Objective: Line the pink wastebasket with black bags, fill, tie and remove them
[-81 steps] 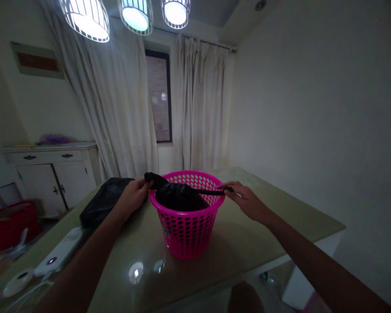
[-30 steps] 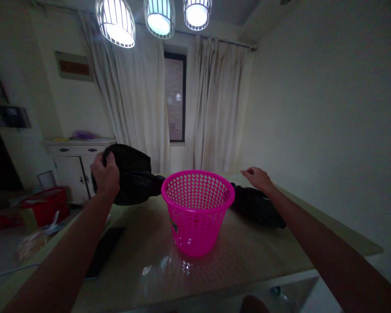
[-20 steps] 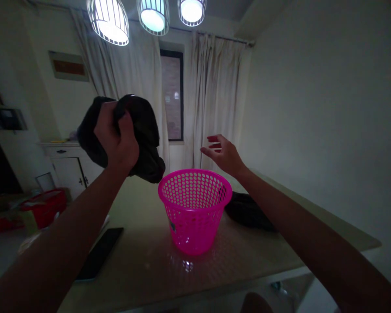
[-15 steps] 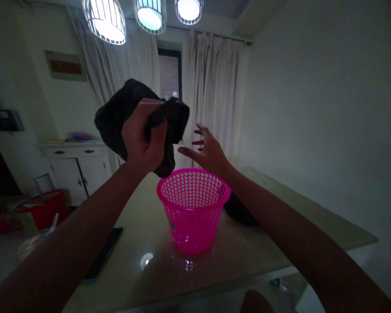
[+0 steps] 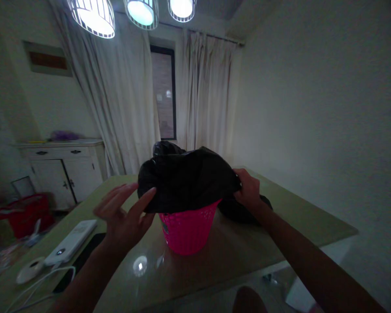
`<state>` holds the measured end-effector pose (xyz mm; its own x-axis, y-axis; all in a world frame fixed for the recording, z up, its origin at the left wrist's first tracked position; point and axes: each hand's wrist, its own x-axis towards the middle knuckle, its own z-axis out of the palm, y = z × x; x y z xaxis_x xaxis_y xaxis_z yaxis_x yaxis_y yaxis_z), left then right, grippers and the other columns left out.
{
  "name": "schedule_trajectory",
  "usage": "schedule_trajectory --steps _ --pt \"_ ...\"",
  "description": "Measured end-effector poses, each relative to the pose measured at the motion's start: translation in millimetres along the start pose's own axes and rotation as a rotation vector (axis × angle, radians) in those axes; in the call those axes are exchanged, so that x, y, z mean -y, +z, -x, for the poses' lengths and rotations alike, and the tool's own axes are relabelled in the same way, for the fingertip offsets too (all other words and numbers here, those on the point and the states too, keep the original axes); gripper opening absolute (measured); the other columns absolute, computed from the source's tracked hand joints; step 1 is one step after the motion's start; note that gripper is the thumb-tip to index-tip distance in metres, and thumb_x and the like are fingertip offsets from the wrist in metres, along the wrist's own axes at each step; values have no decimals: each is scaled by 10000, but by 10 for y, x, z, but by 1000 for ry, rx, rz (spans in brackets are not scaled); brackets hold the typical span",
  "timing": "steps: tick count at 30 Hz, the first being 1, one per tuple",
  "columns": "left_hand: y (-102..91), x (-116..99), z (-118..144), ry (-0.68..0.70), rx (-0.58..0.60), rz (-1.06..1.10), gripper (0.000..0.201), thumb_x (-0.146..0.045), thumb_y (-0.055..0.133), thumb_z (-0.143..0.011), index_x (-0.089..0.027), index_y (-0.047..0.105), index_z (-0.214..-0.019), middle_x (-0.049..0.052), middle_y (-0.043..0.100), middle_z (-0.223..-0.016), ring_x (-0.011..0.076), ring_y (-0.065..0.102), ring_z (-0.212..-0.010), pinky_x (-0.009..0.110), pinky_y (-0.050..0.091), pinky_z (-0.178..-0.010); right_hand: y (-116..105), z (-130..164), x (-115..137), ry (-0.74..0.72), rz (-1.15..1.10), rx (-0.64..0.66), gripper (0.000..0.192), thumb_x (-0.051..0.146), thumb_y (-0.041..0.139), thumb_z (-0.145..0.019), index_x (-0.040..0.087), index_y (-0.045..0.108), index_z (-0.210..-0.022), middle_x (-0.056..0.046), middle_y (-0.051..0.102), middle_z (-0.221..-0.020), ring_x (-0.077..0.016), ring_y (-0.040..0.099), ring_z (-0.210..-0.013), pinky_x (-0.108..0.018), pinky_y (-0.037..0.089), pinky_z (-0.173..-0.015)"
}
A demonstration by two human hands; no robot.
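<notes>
A black plastic bag [image 5: 189,178] lies draped over the top of a bright pink perforated plastic basket [image 5: 187,230] that stands upright on the table. The bag hides the basket's rim and opening. My right hand [image 5: 249,189] pinches the bag's edge at the right side. At the left, my left hand [image 5: 125,215] has its fingers spread, slightly blurred, with the thumb touching the bag's side. Another dark bundle [image 5: 241,211] rests behind my right wrist, partly hidden.
The glossy table [image 5: 156,278] reflects the lamps. On its left lie a white power strip [image 5: 71,242], a round white object [image 5: 30,270], a white cable [image 5: 39,282] and a dark phone-like slab [image 5: 80,263]. A white cabinet [image 5: 61,169] stands behind.
The black bag has come down from my raised left hand onto the basket and spread over its top. My right hand has closed on its edge; my left hand has lowered and opened.
</notes>
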<state>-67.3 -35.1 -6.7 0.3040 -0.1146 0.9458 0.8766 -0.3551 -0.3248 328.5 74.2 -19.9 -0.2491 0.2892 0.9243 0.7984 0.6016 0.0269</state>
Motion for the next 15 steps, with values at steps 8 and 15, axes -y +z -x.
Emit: schedule_trajectory --steps 8,15 --pt "368 -50 888 -106 -109 342 318 -133 749 -812 -277 649 -1077 57 635 -1079 233 683 -929 420 612 -860 449 442 74 341 -136 -36 440 293 535 -928 198 670 -1335 -135 757 -1251 -288 733 -1138 -379 571 -894" --pt "682 89 900 -604 42 330 468 -272 607 -978 -191 574 -1438 155 648 -1363 312 620 -1320 499 522 -1089 893 455 81 668 -346 -7 346 437 542 -903 210 702 -1110 -112 825 -1006 -296 745 -923 -360 547 -793"
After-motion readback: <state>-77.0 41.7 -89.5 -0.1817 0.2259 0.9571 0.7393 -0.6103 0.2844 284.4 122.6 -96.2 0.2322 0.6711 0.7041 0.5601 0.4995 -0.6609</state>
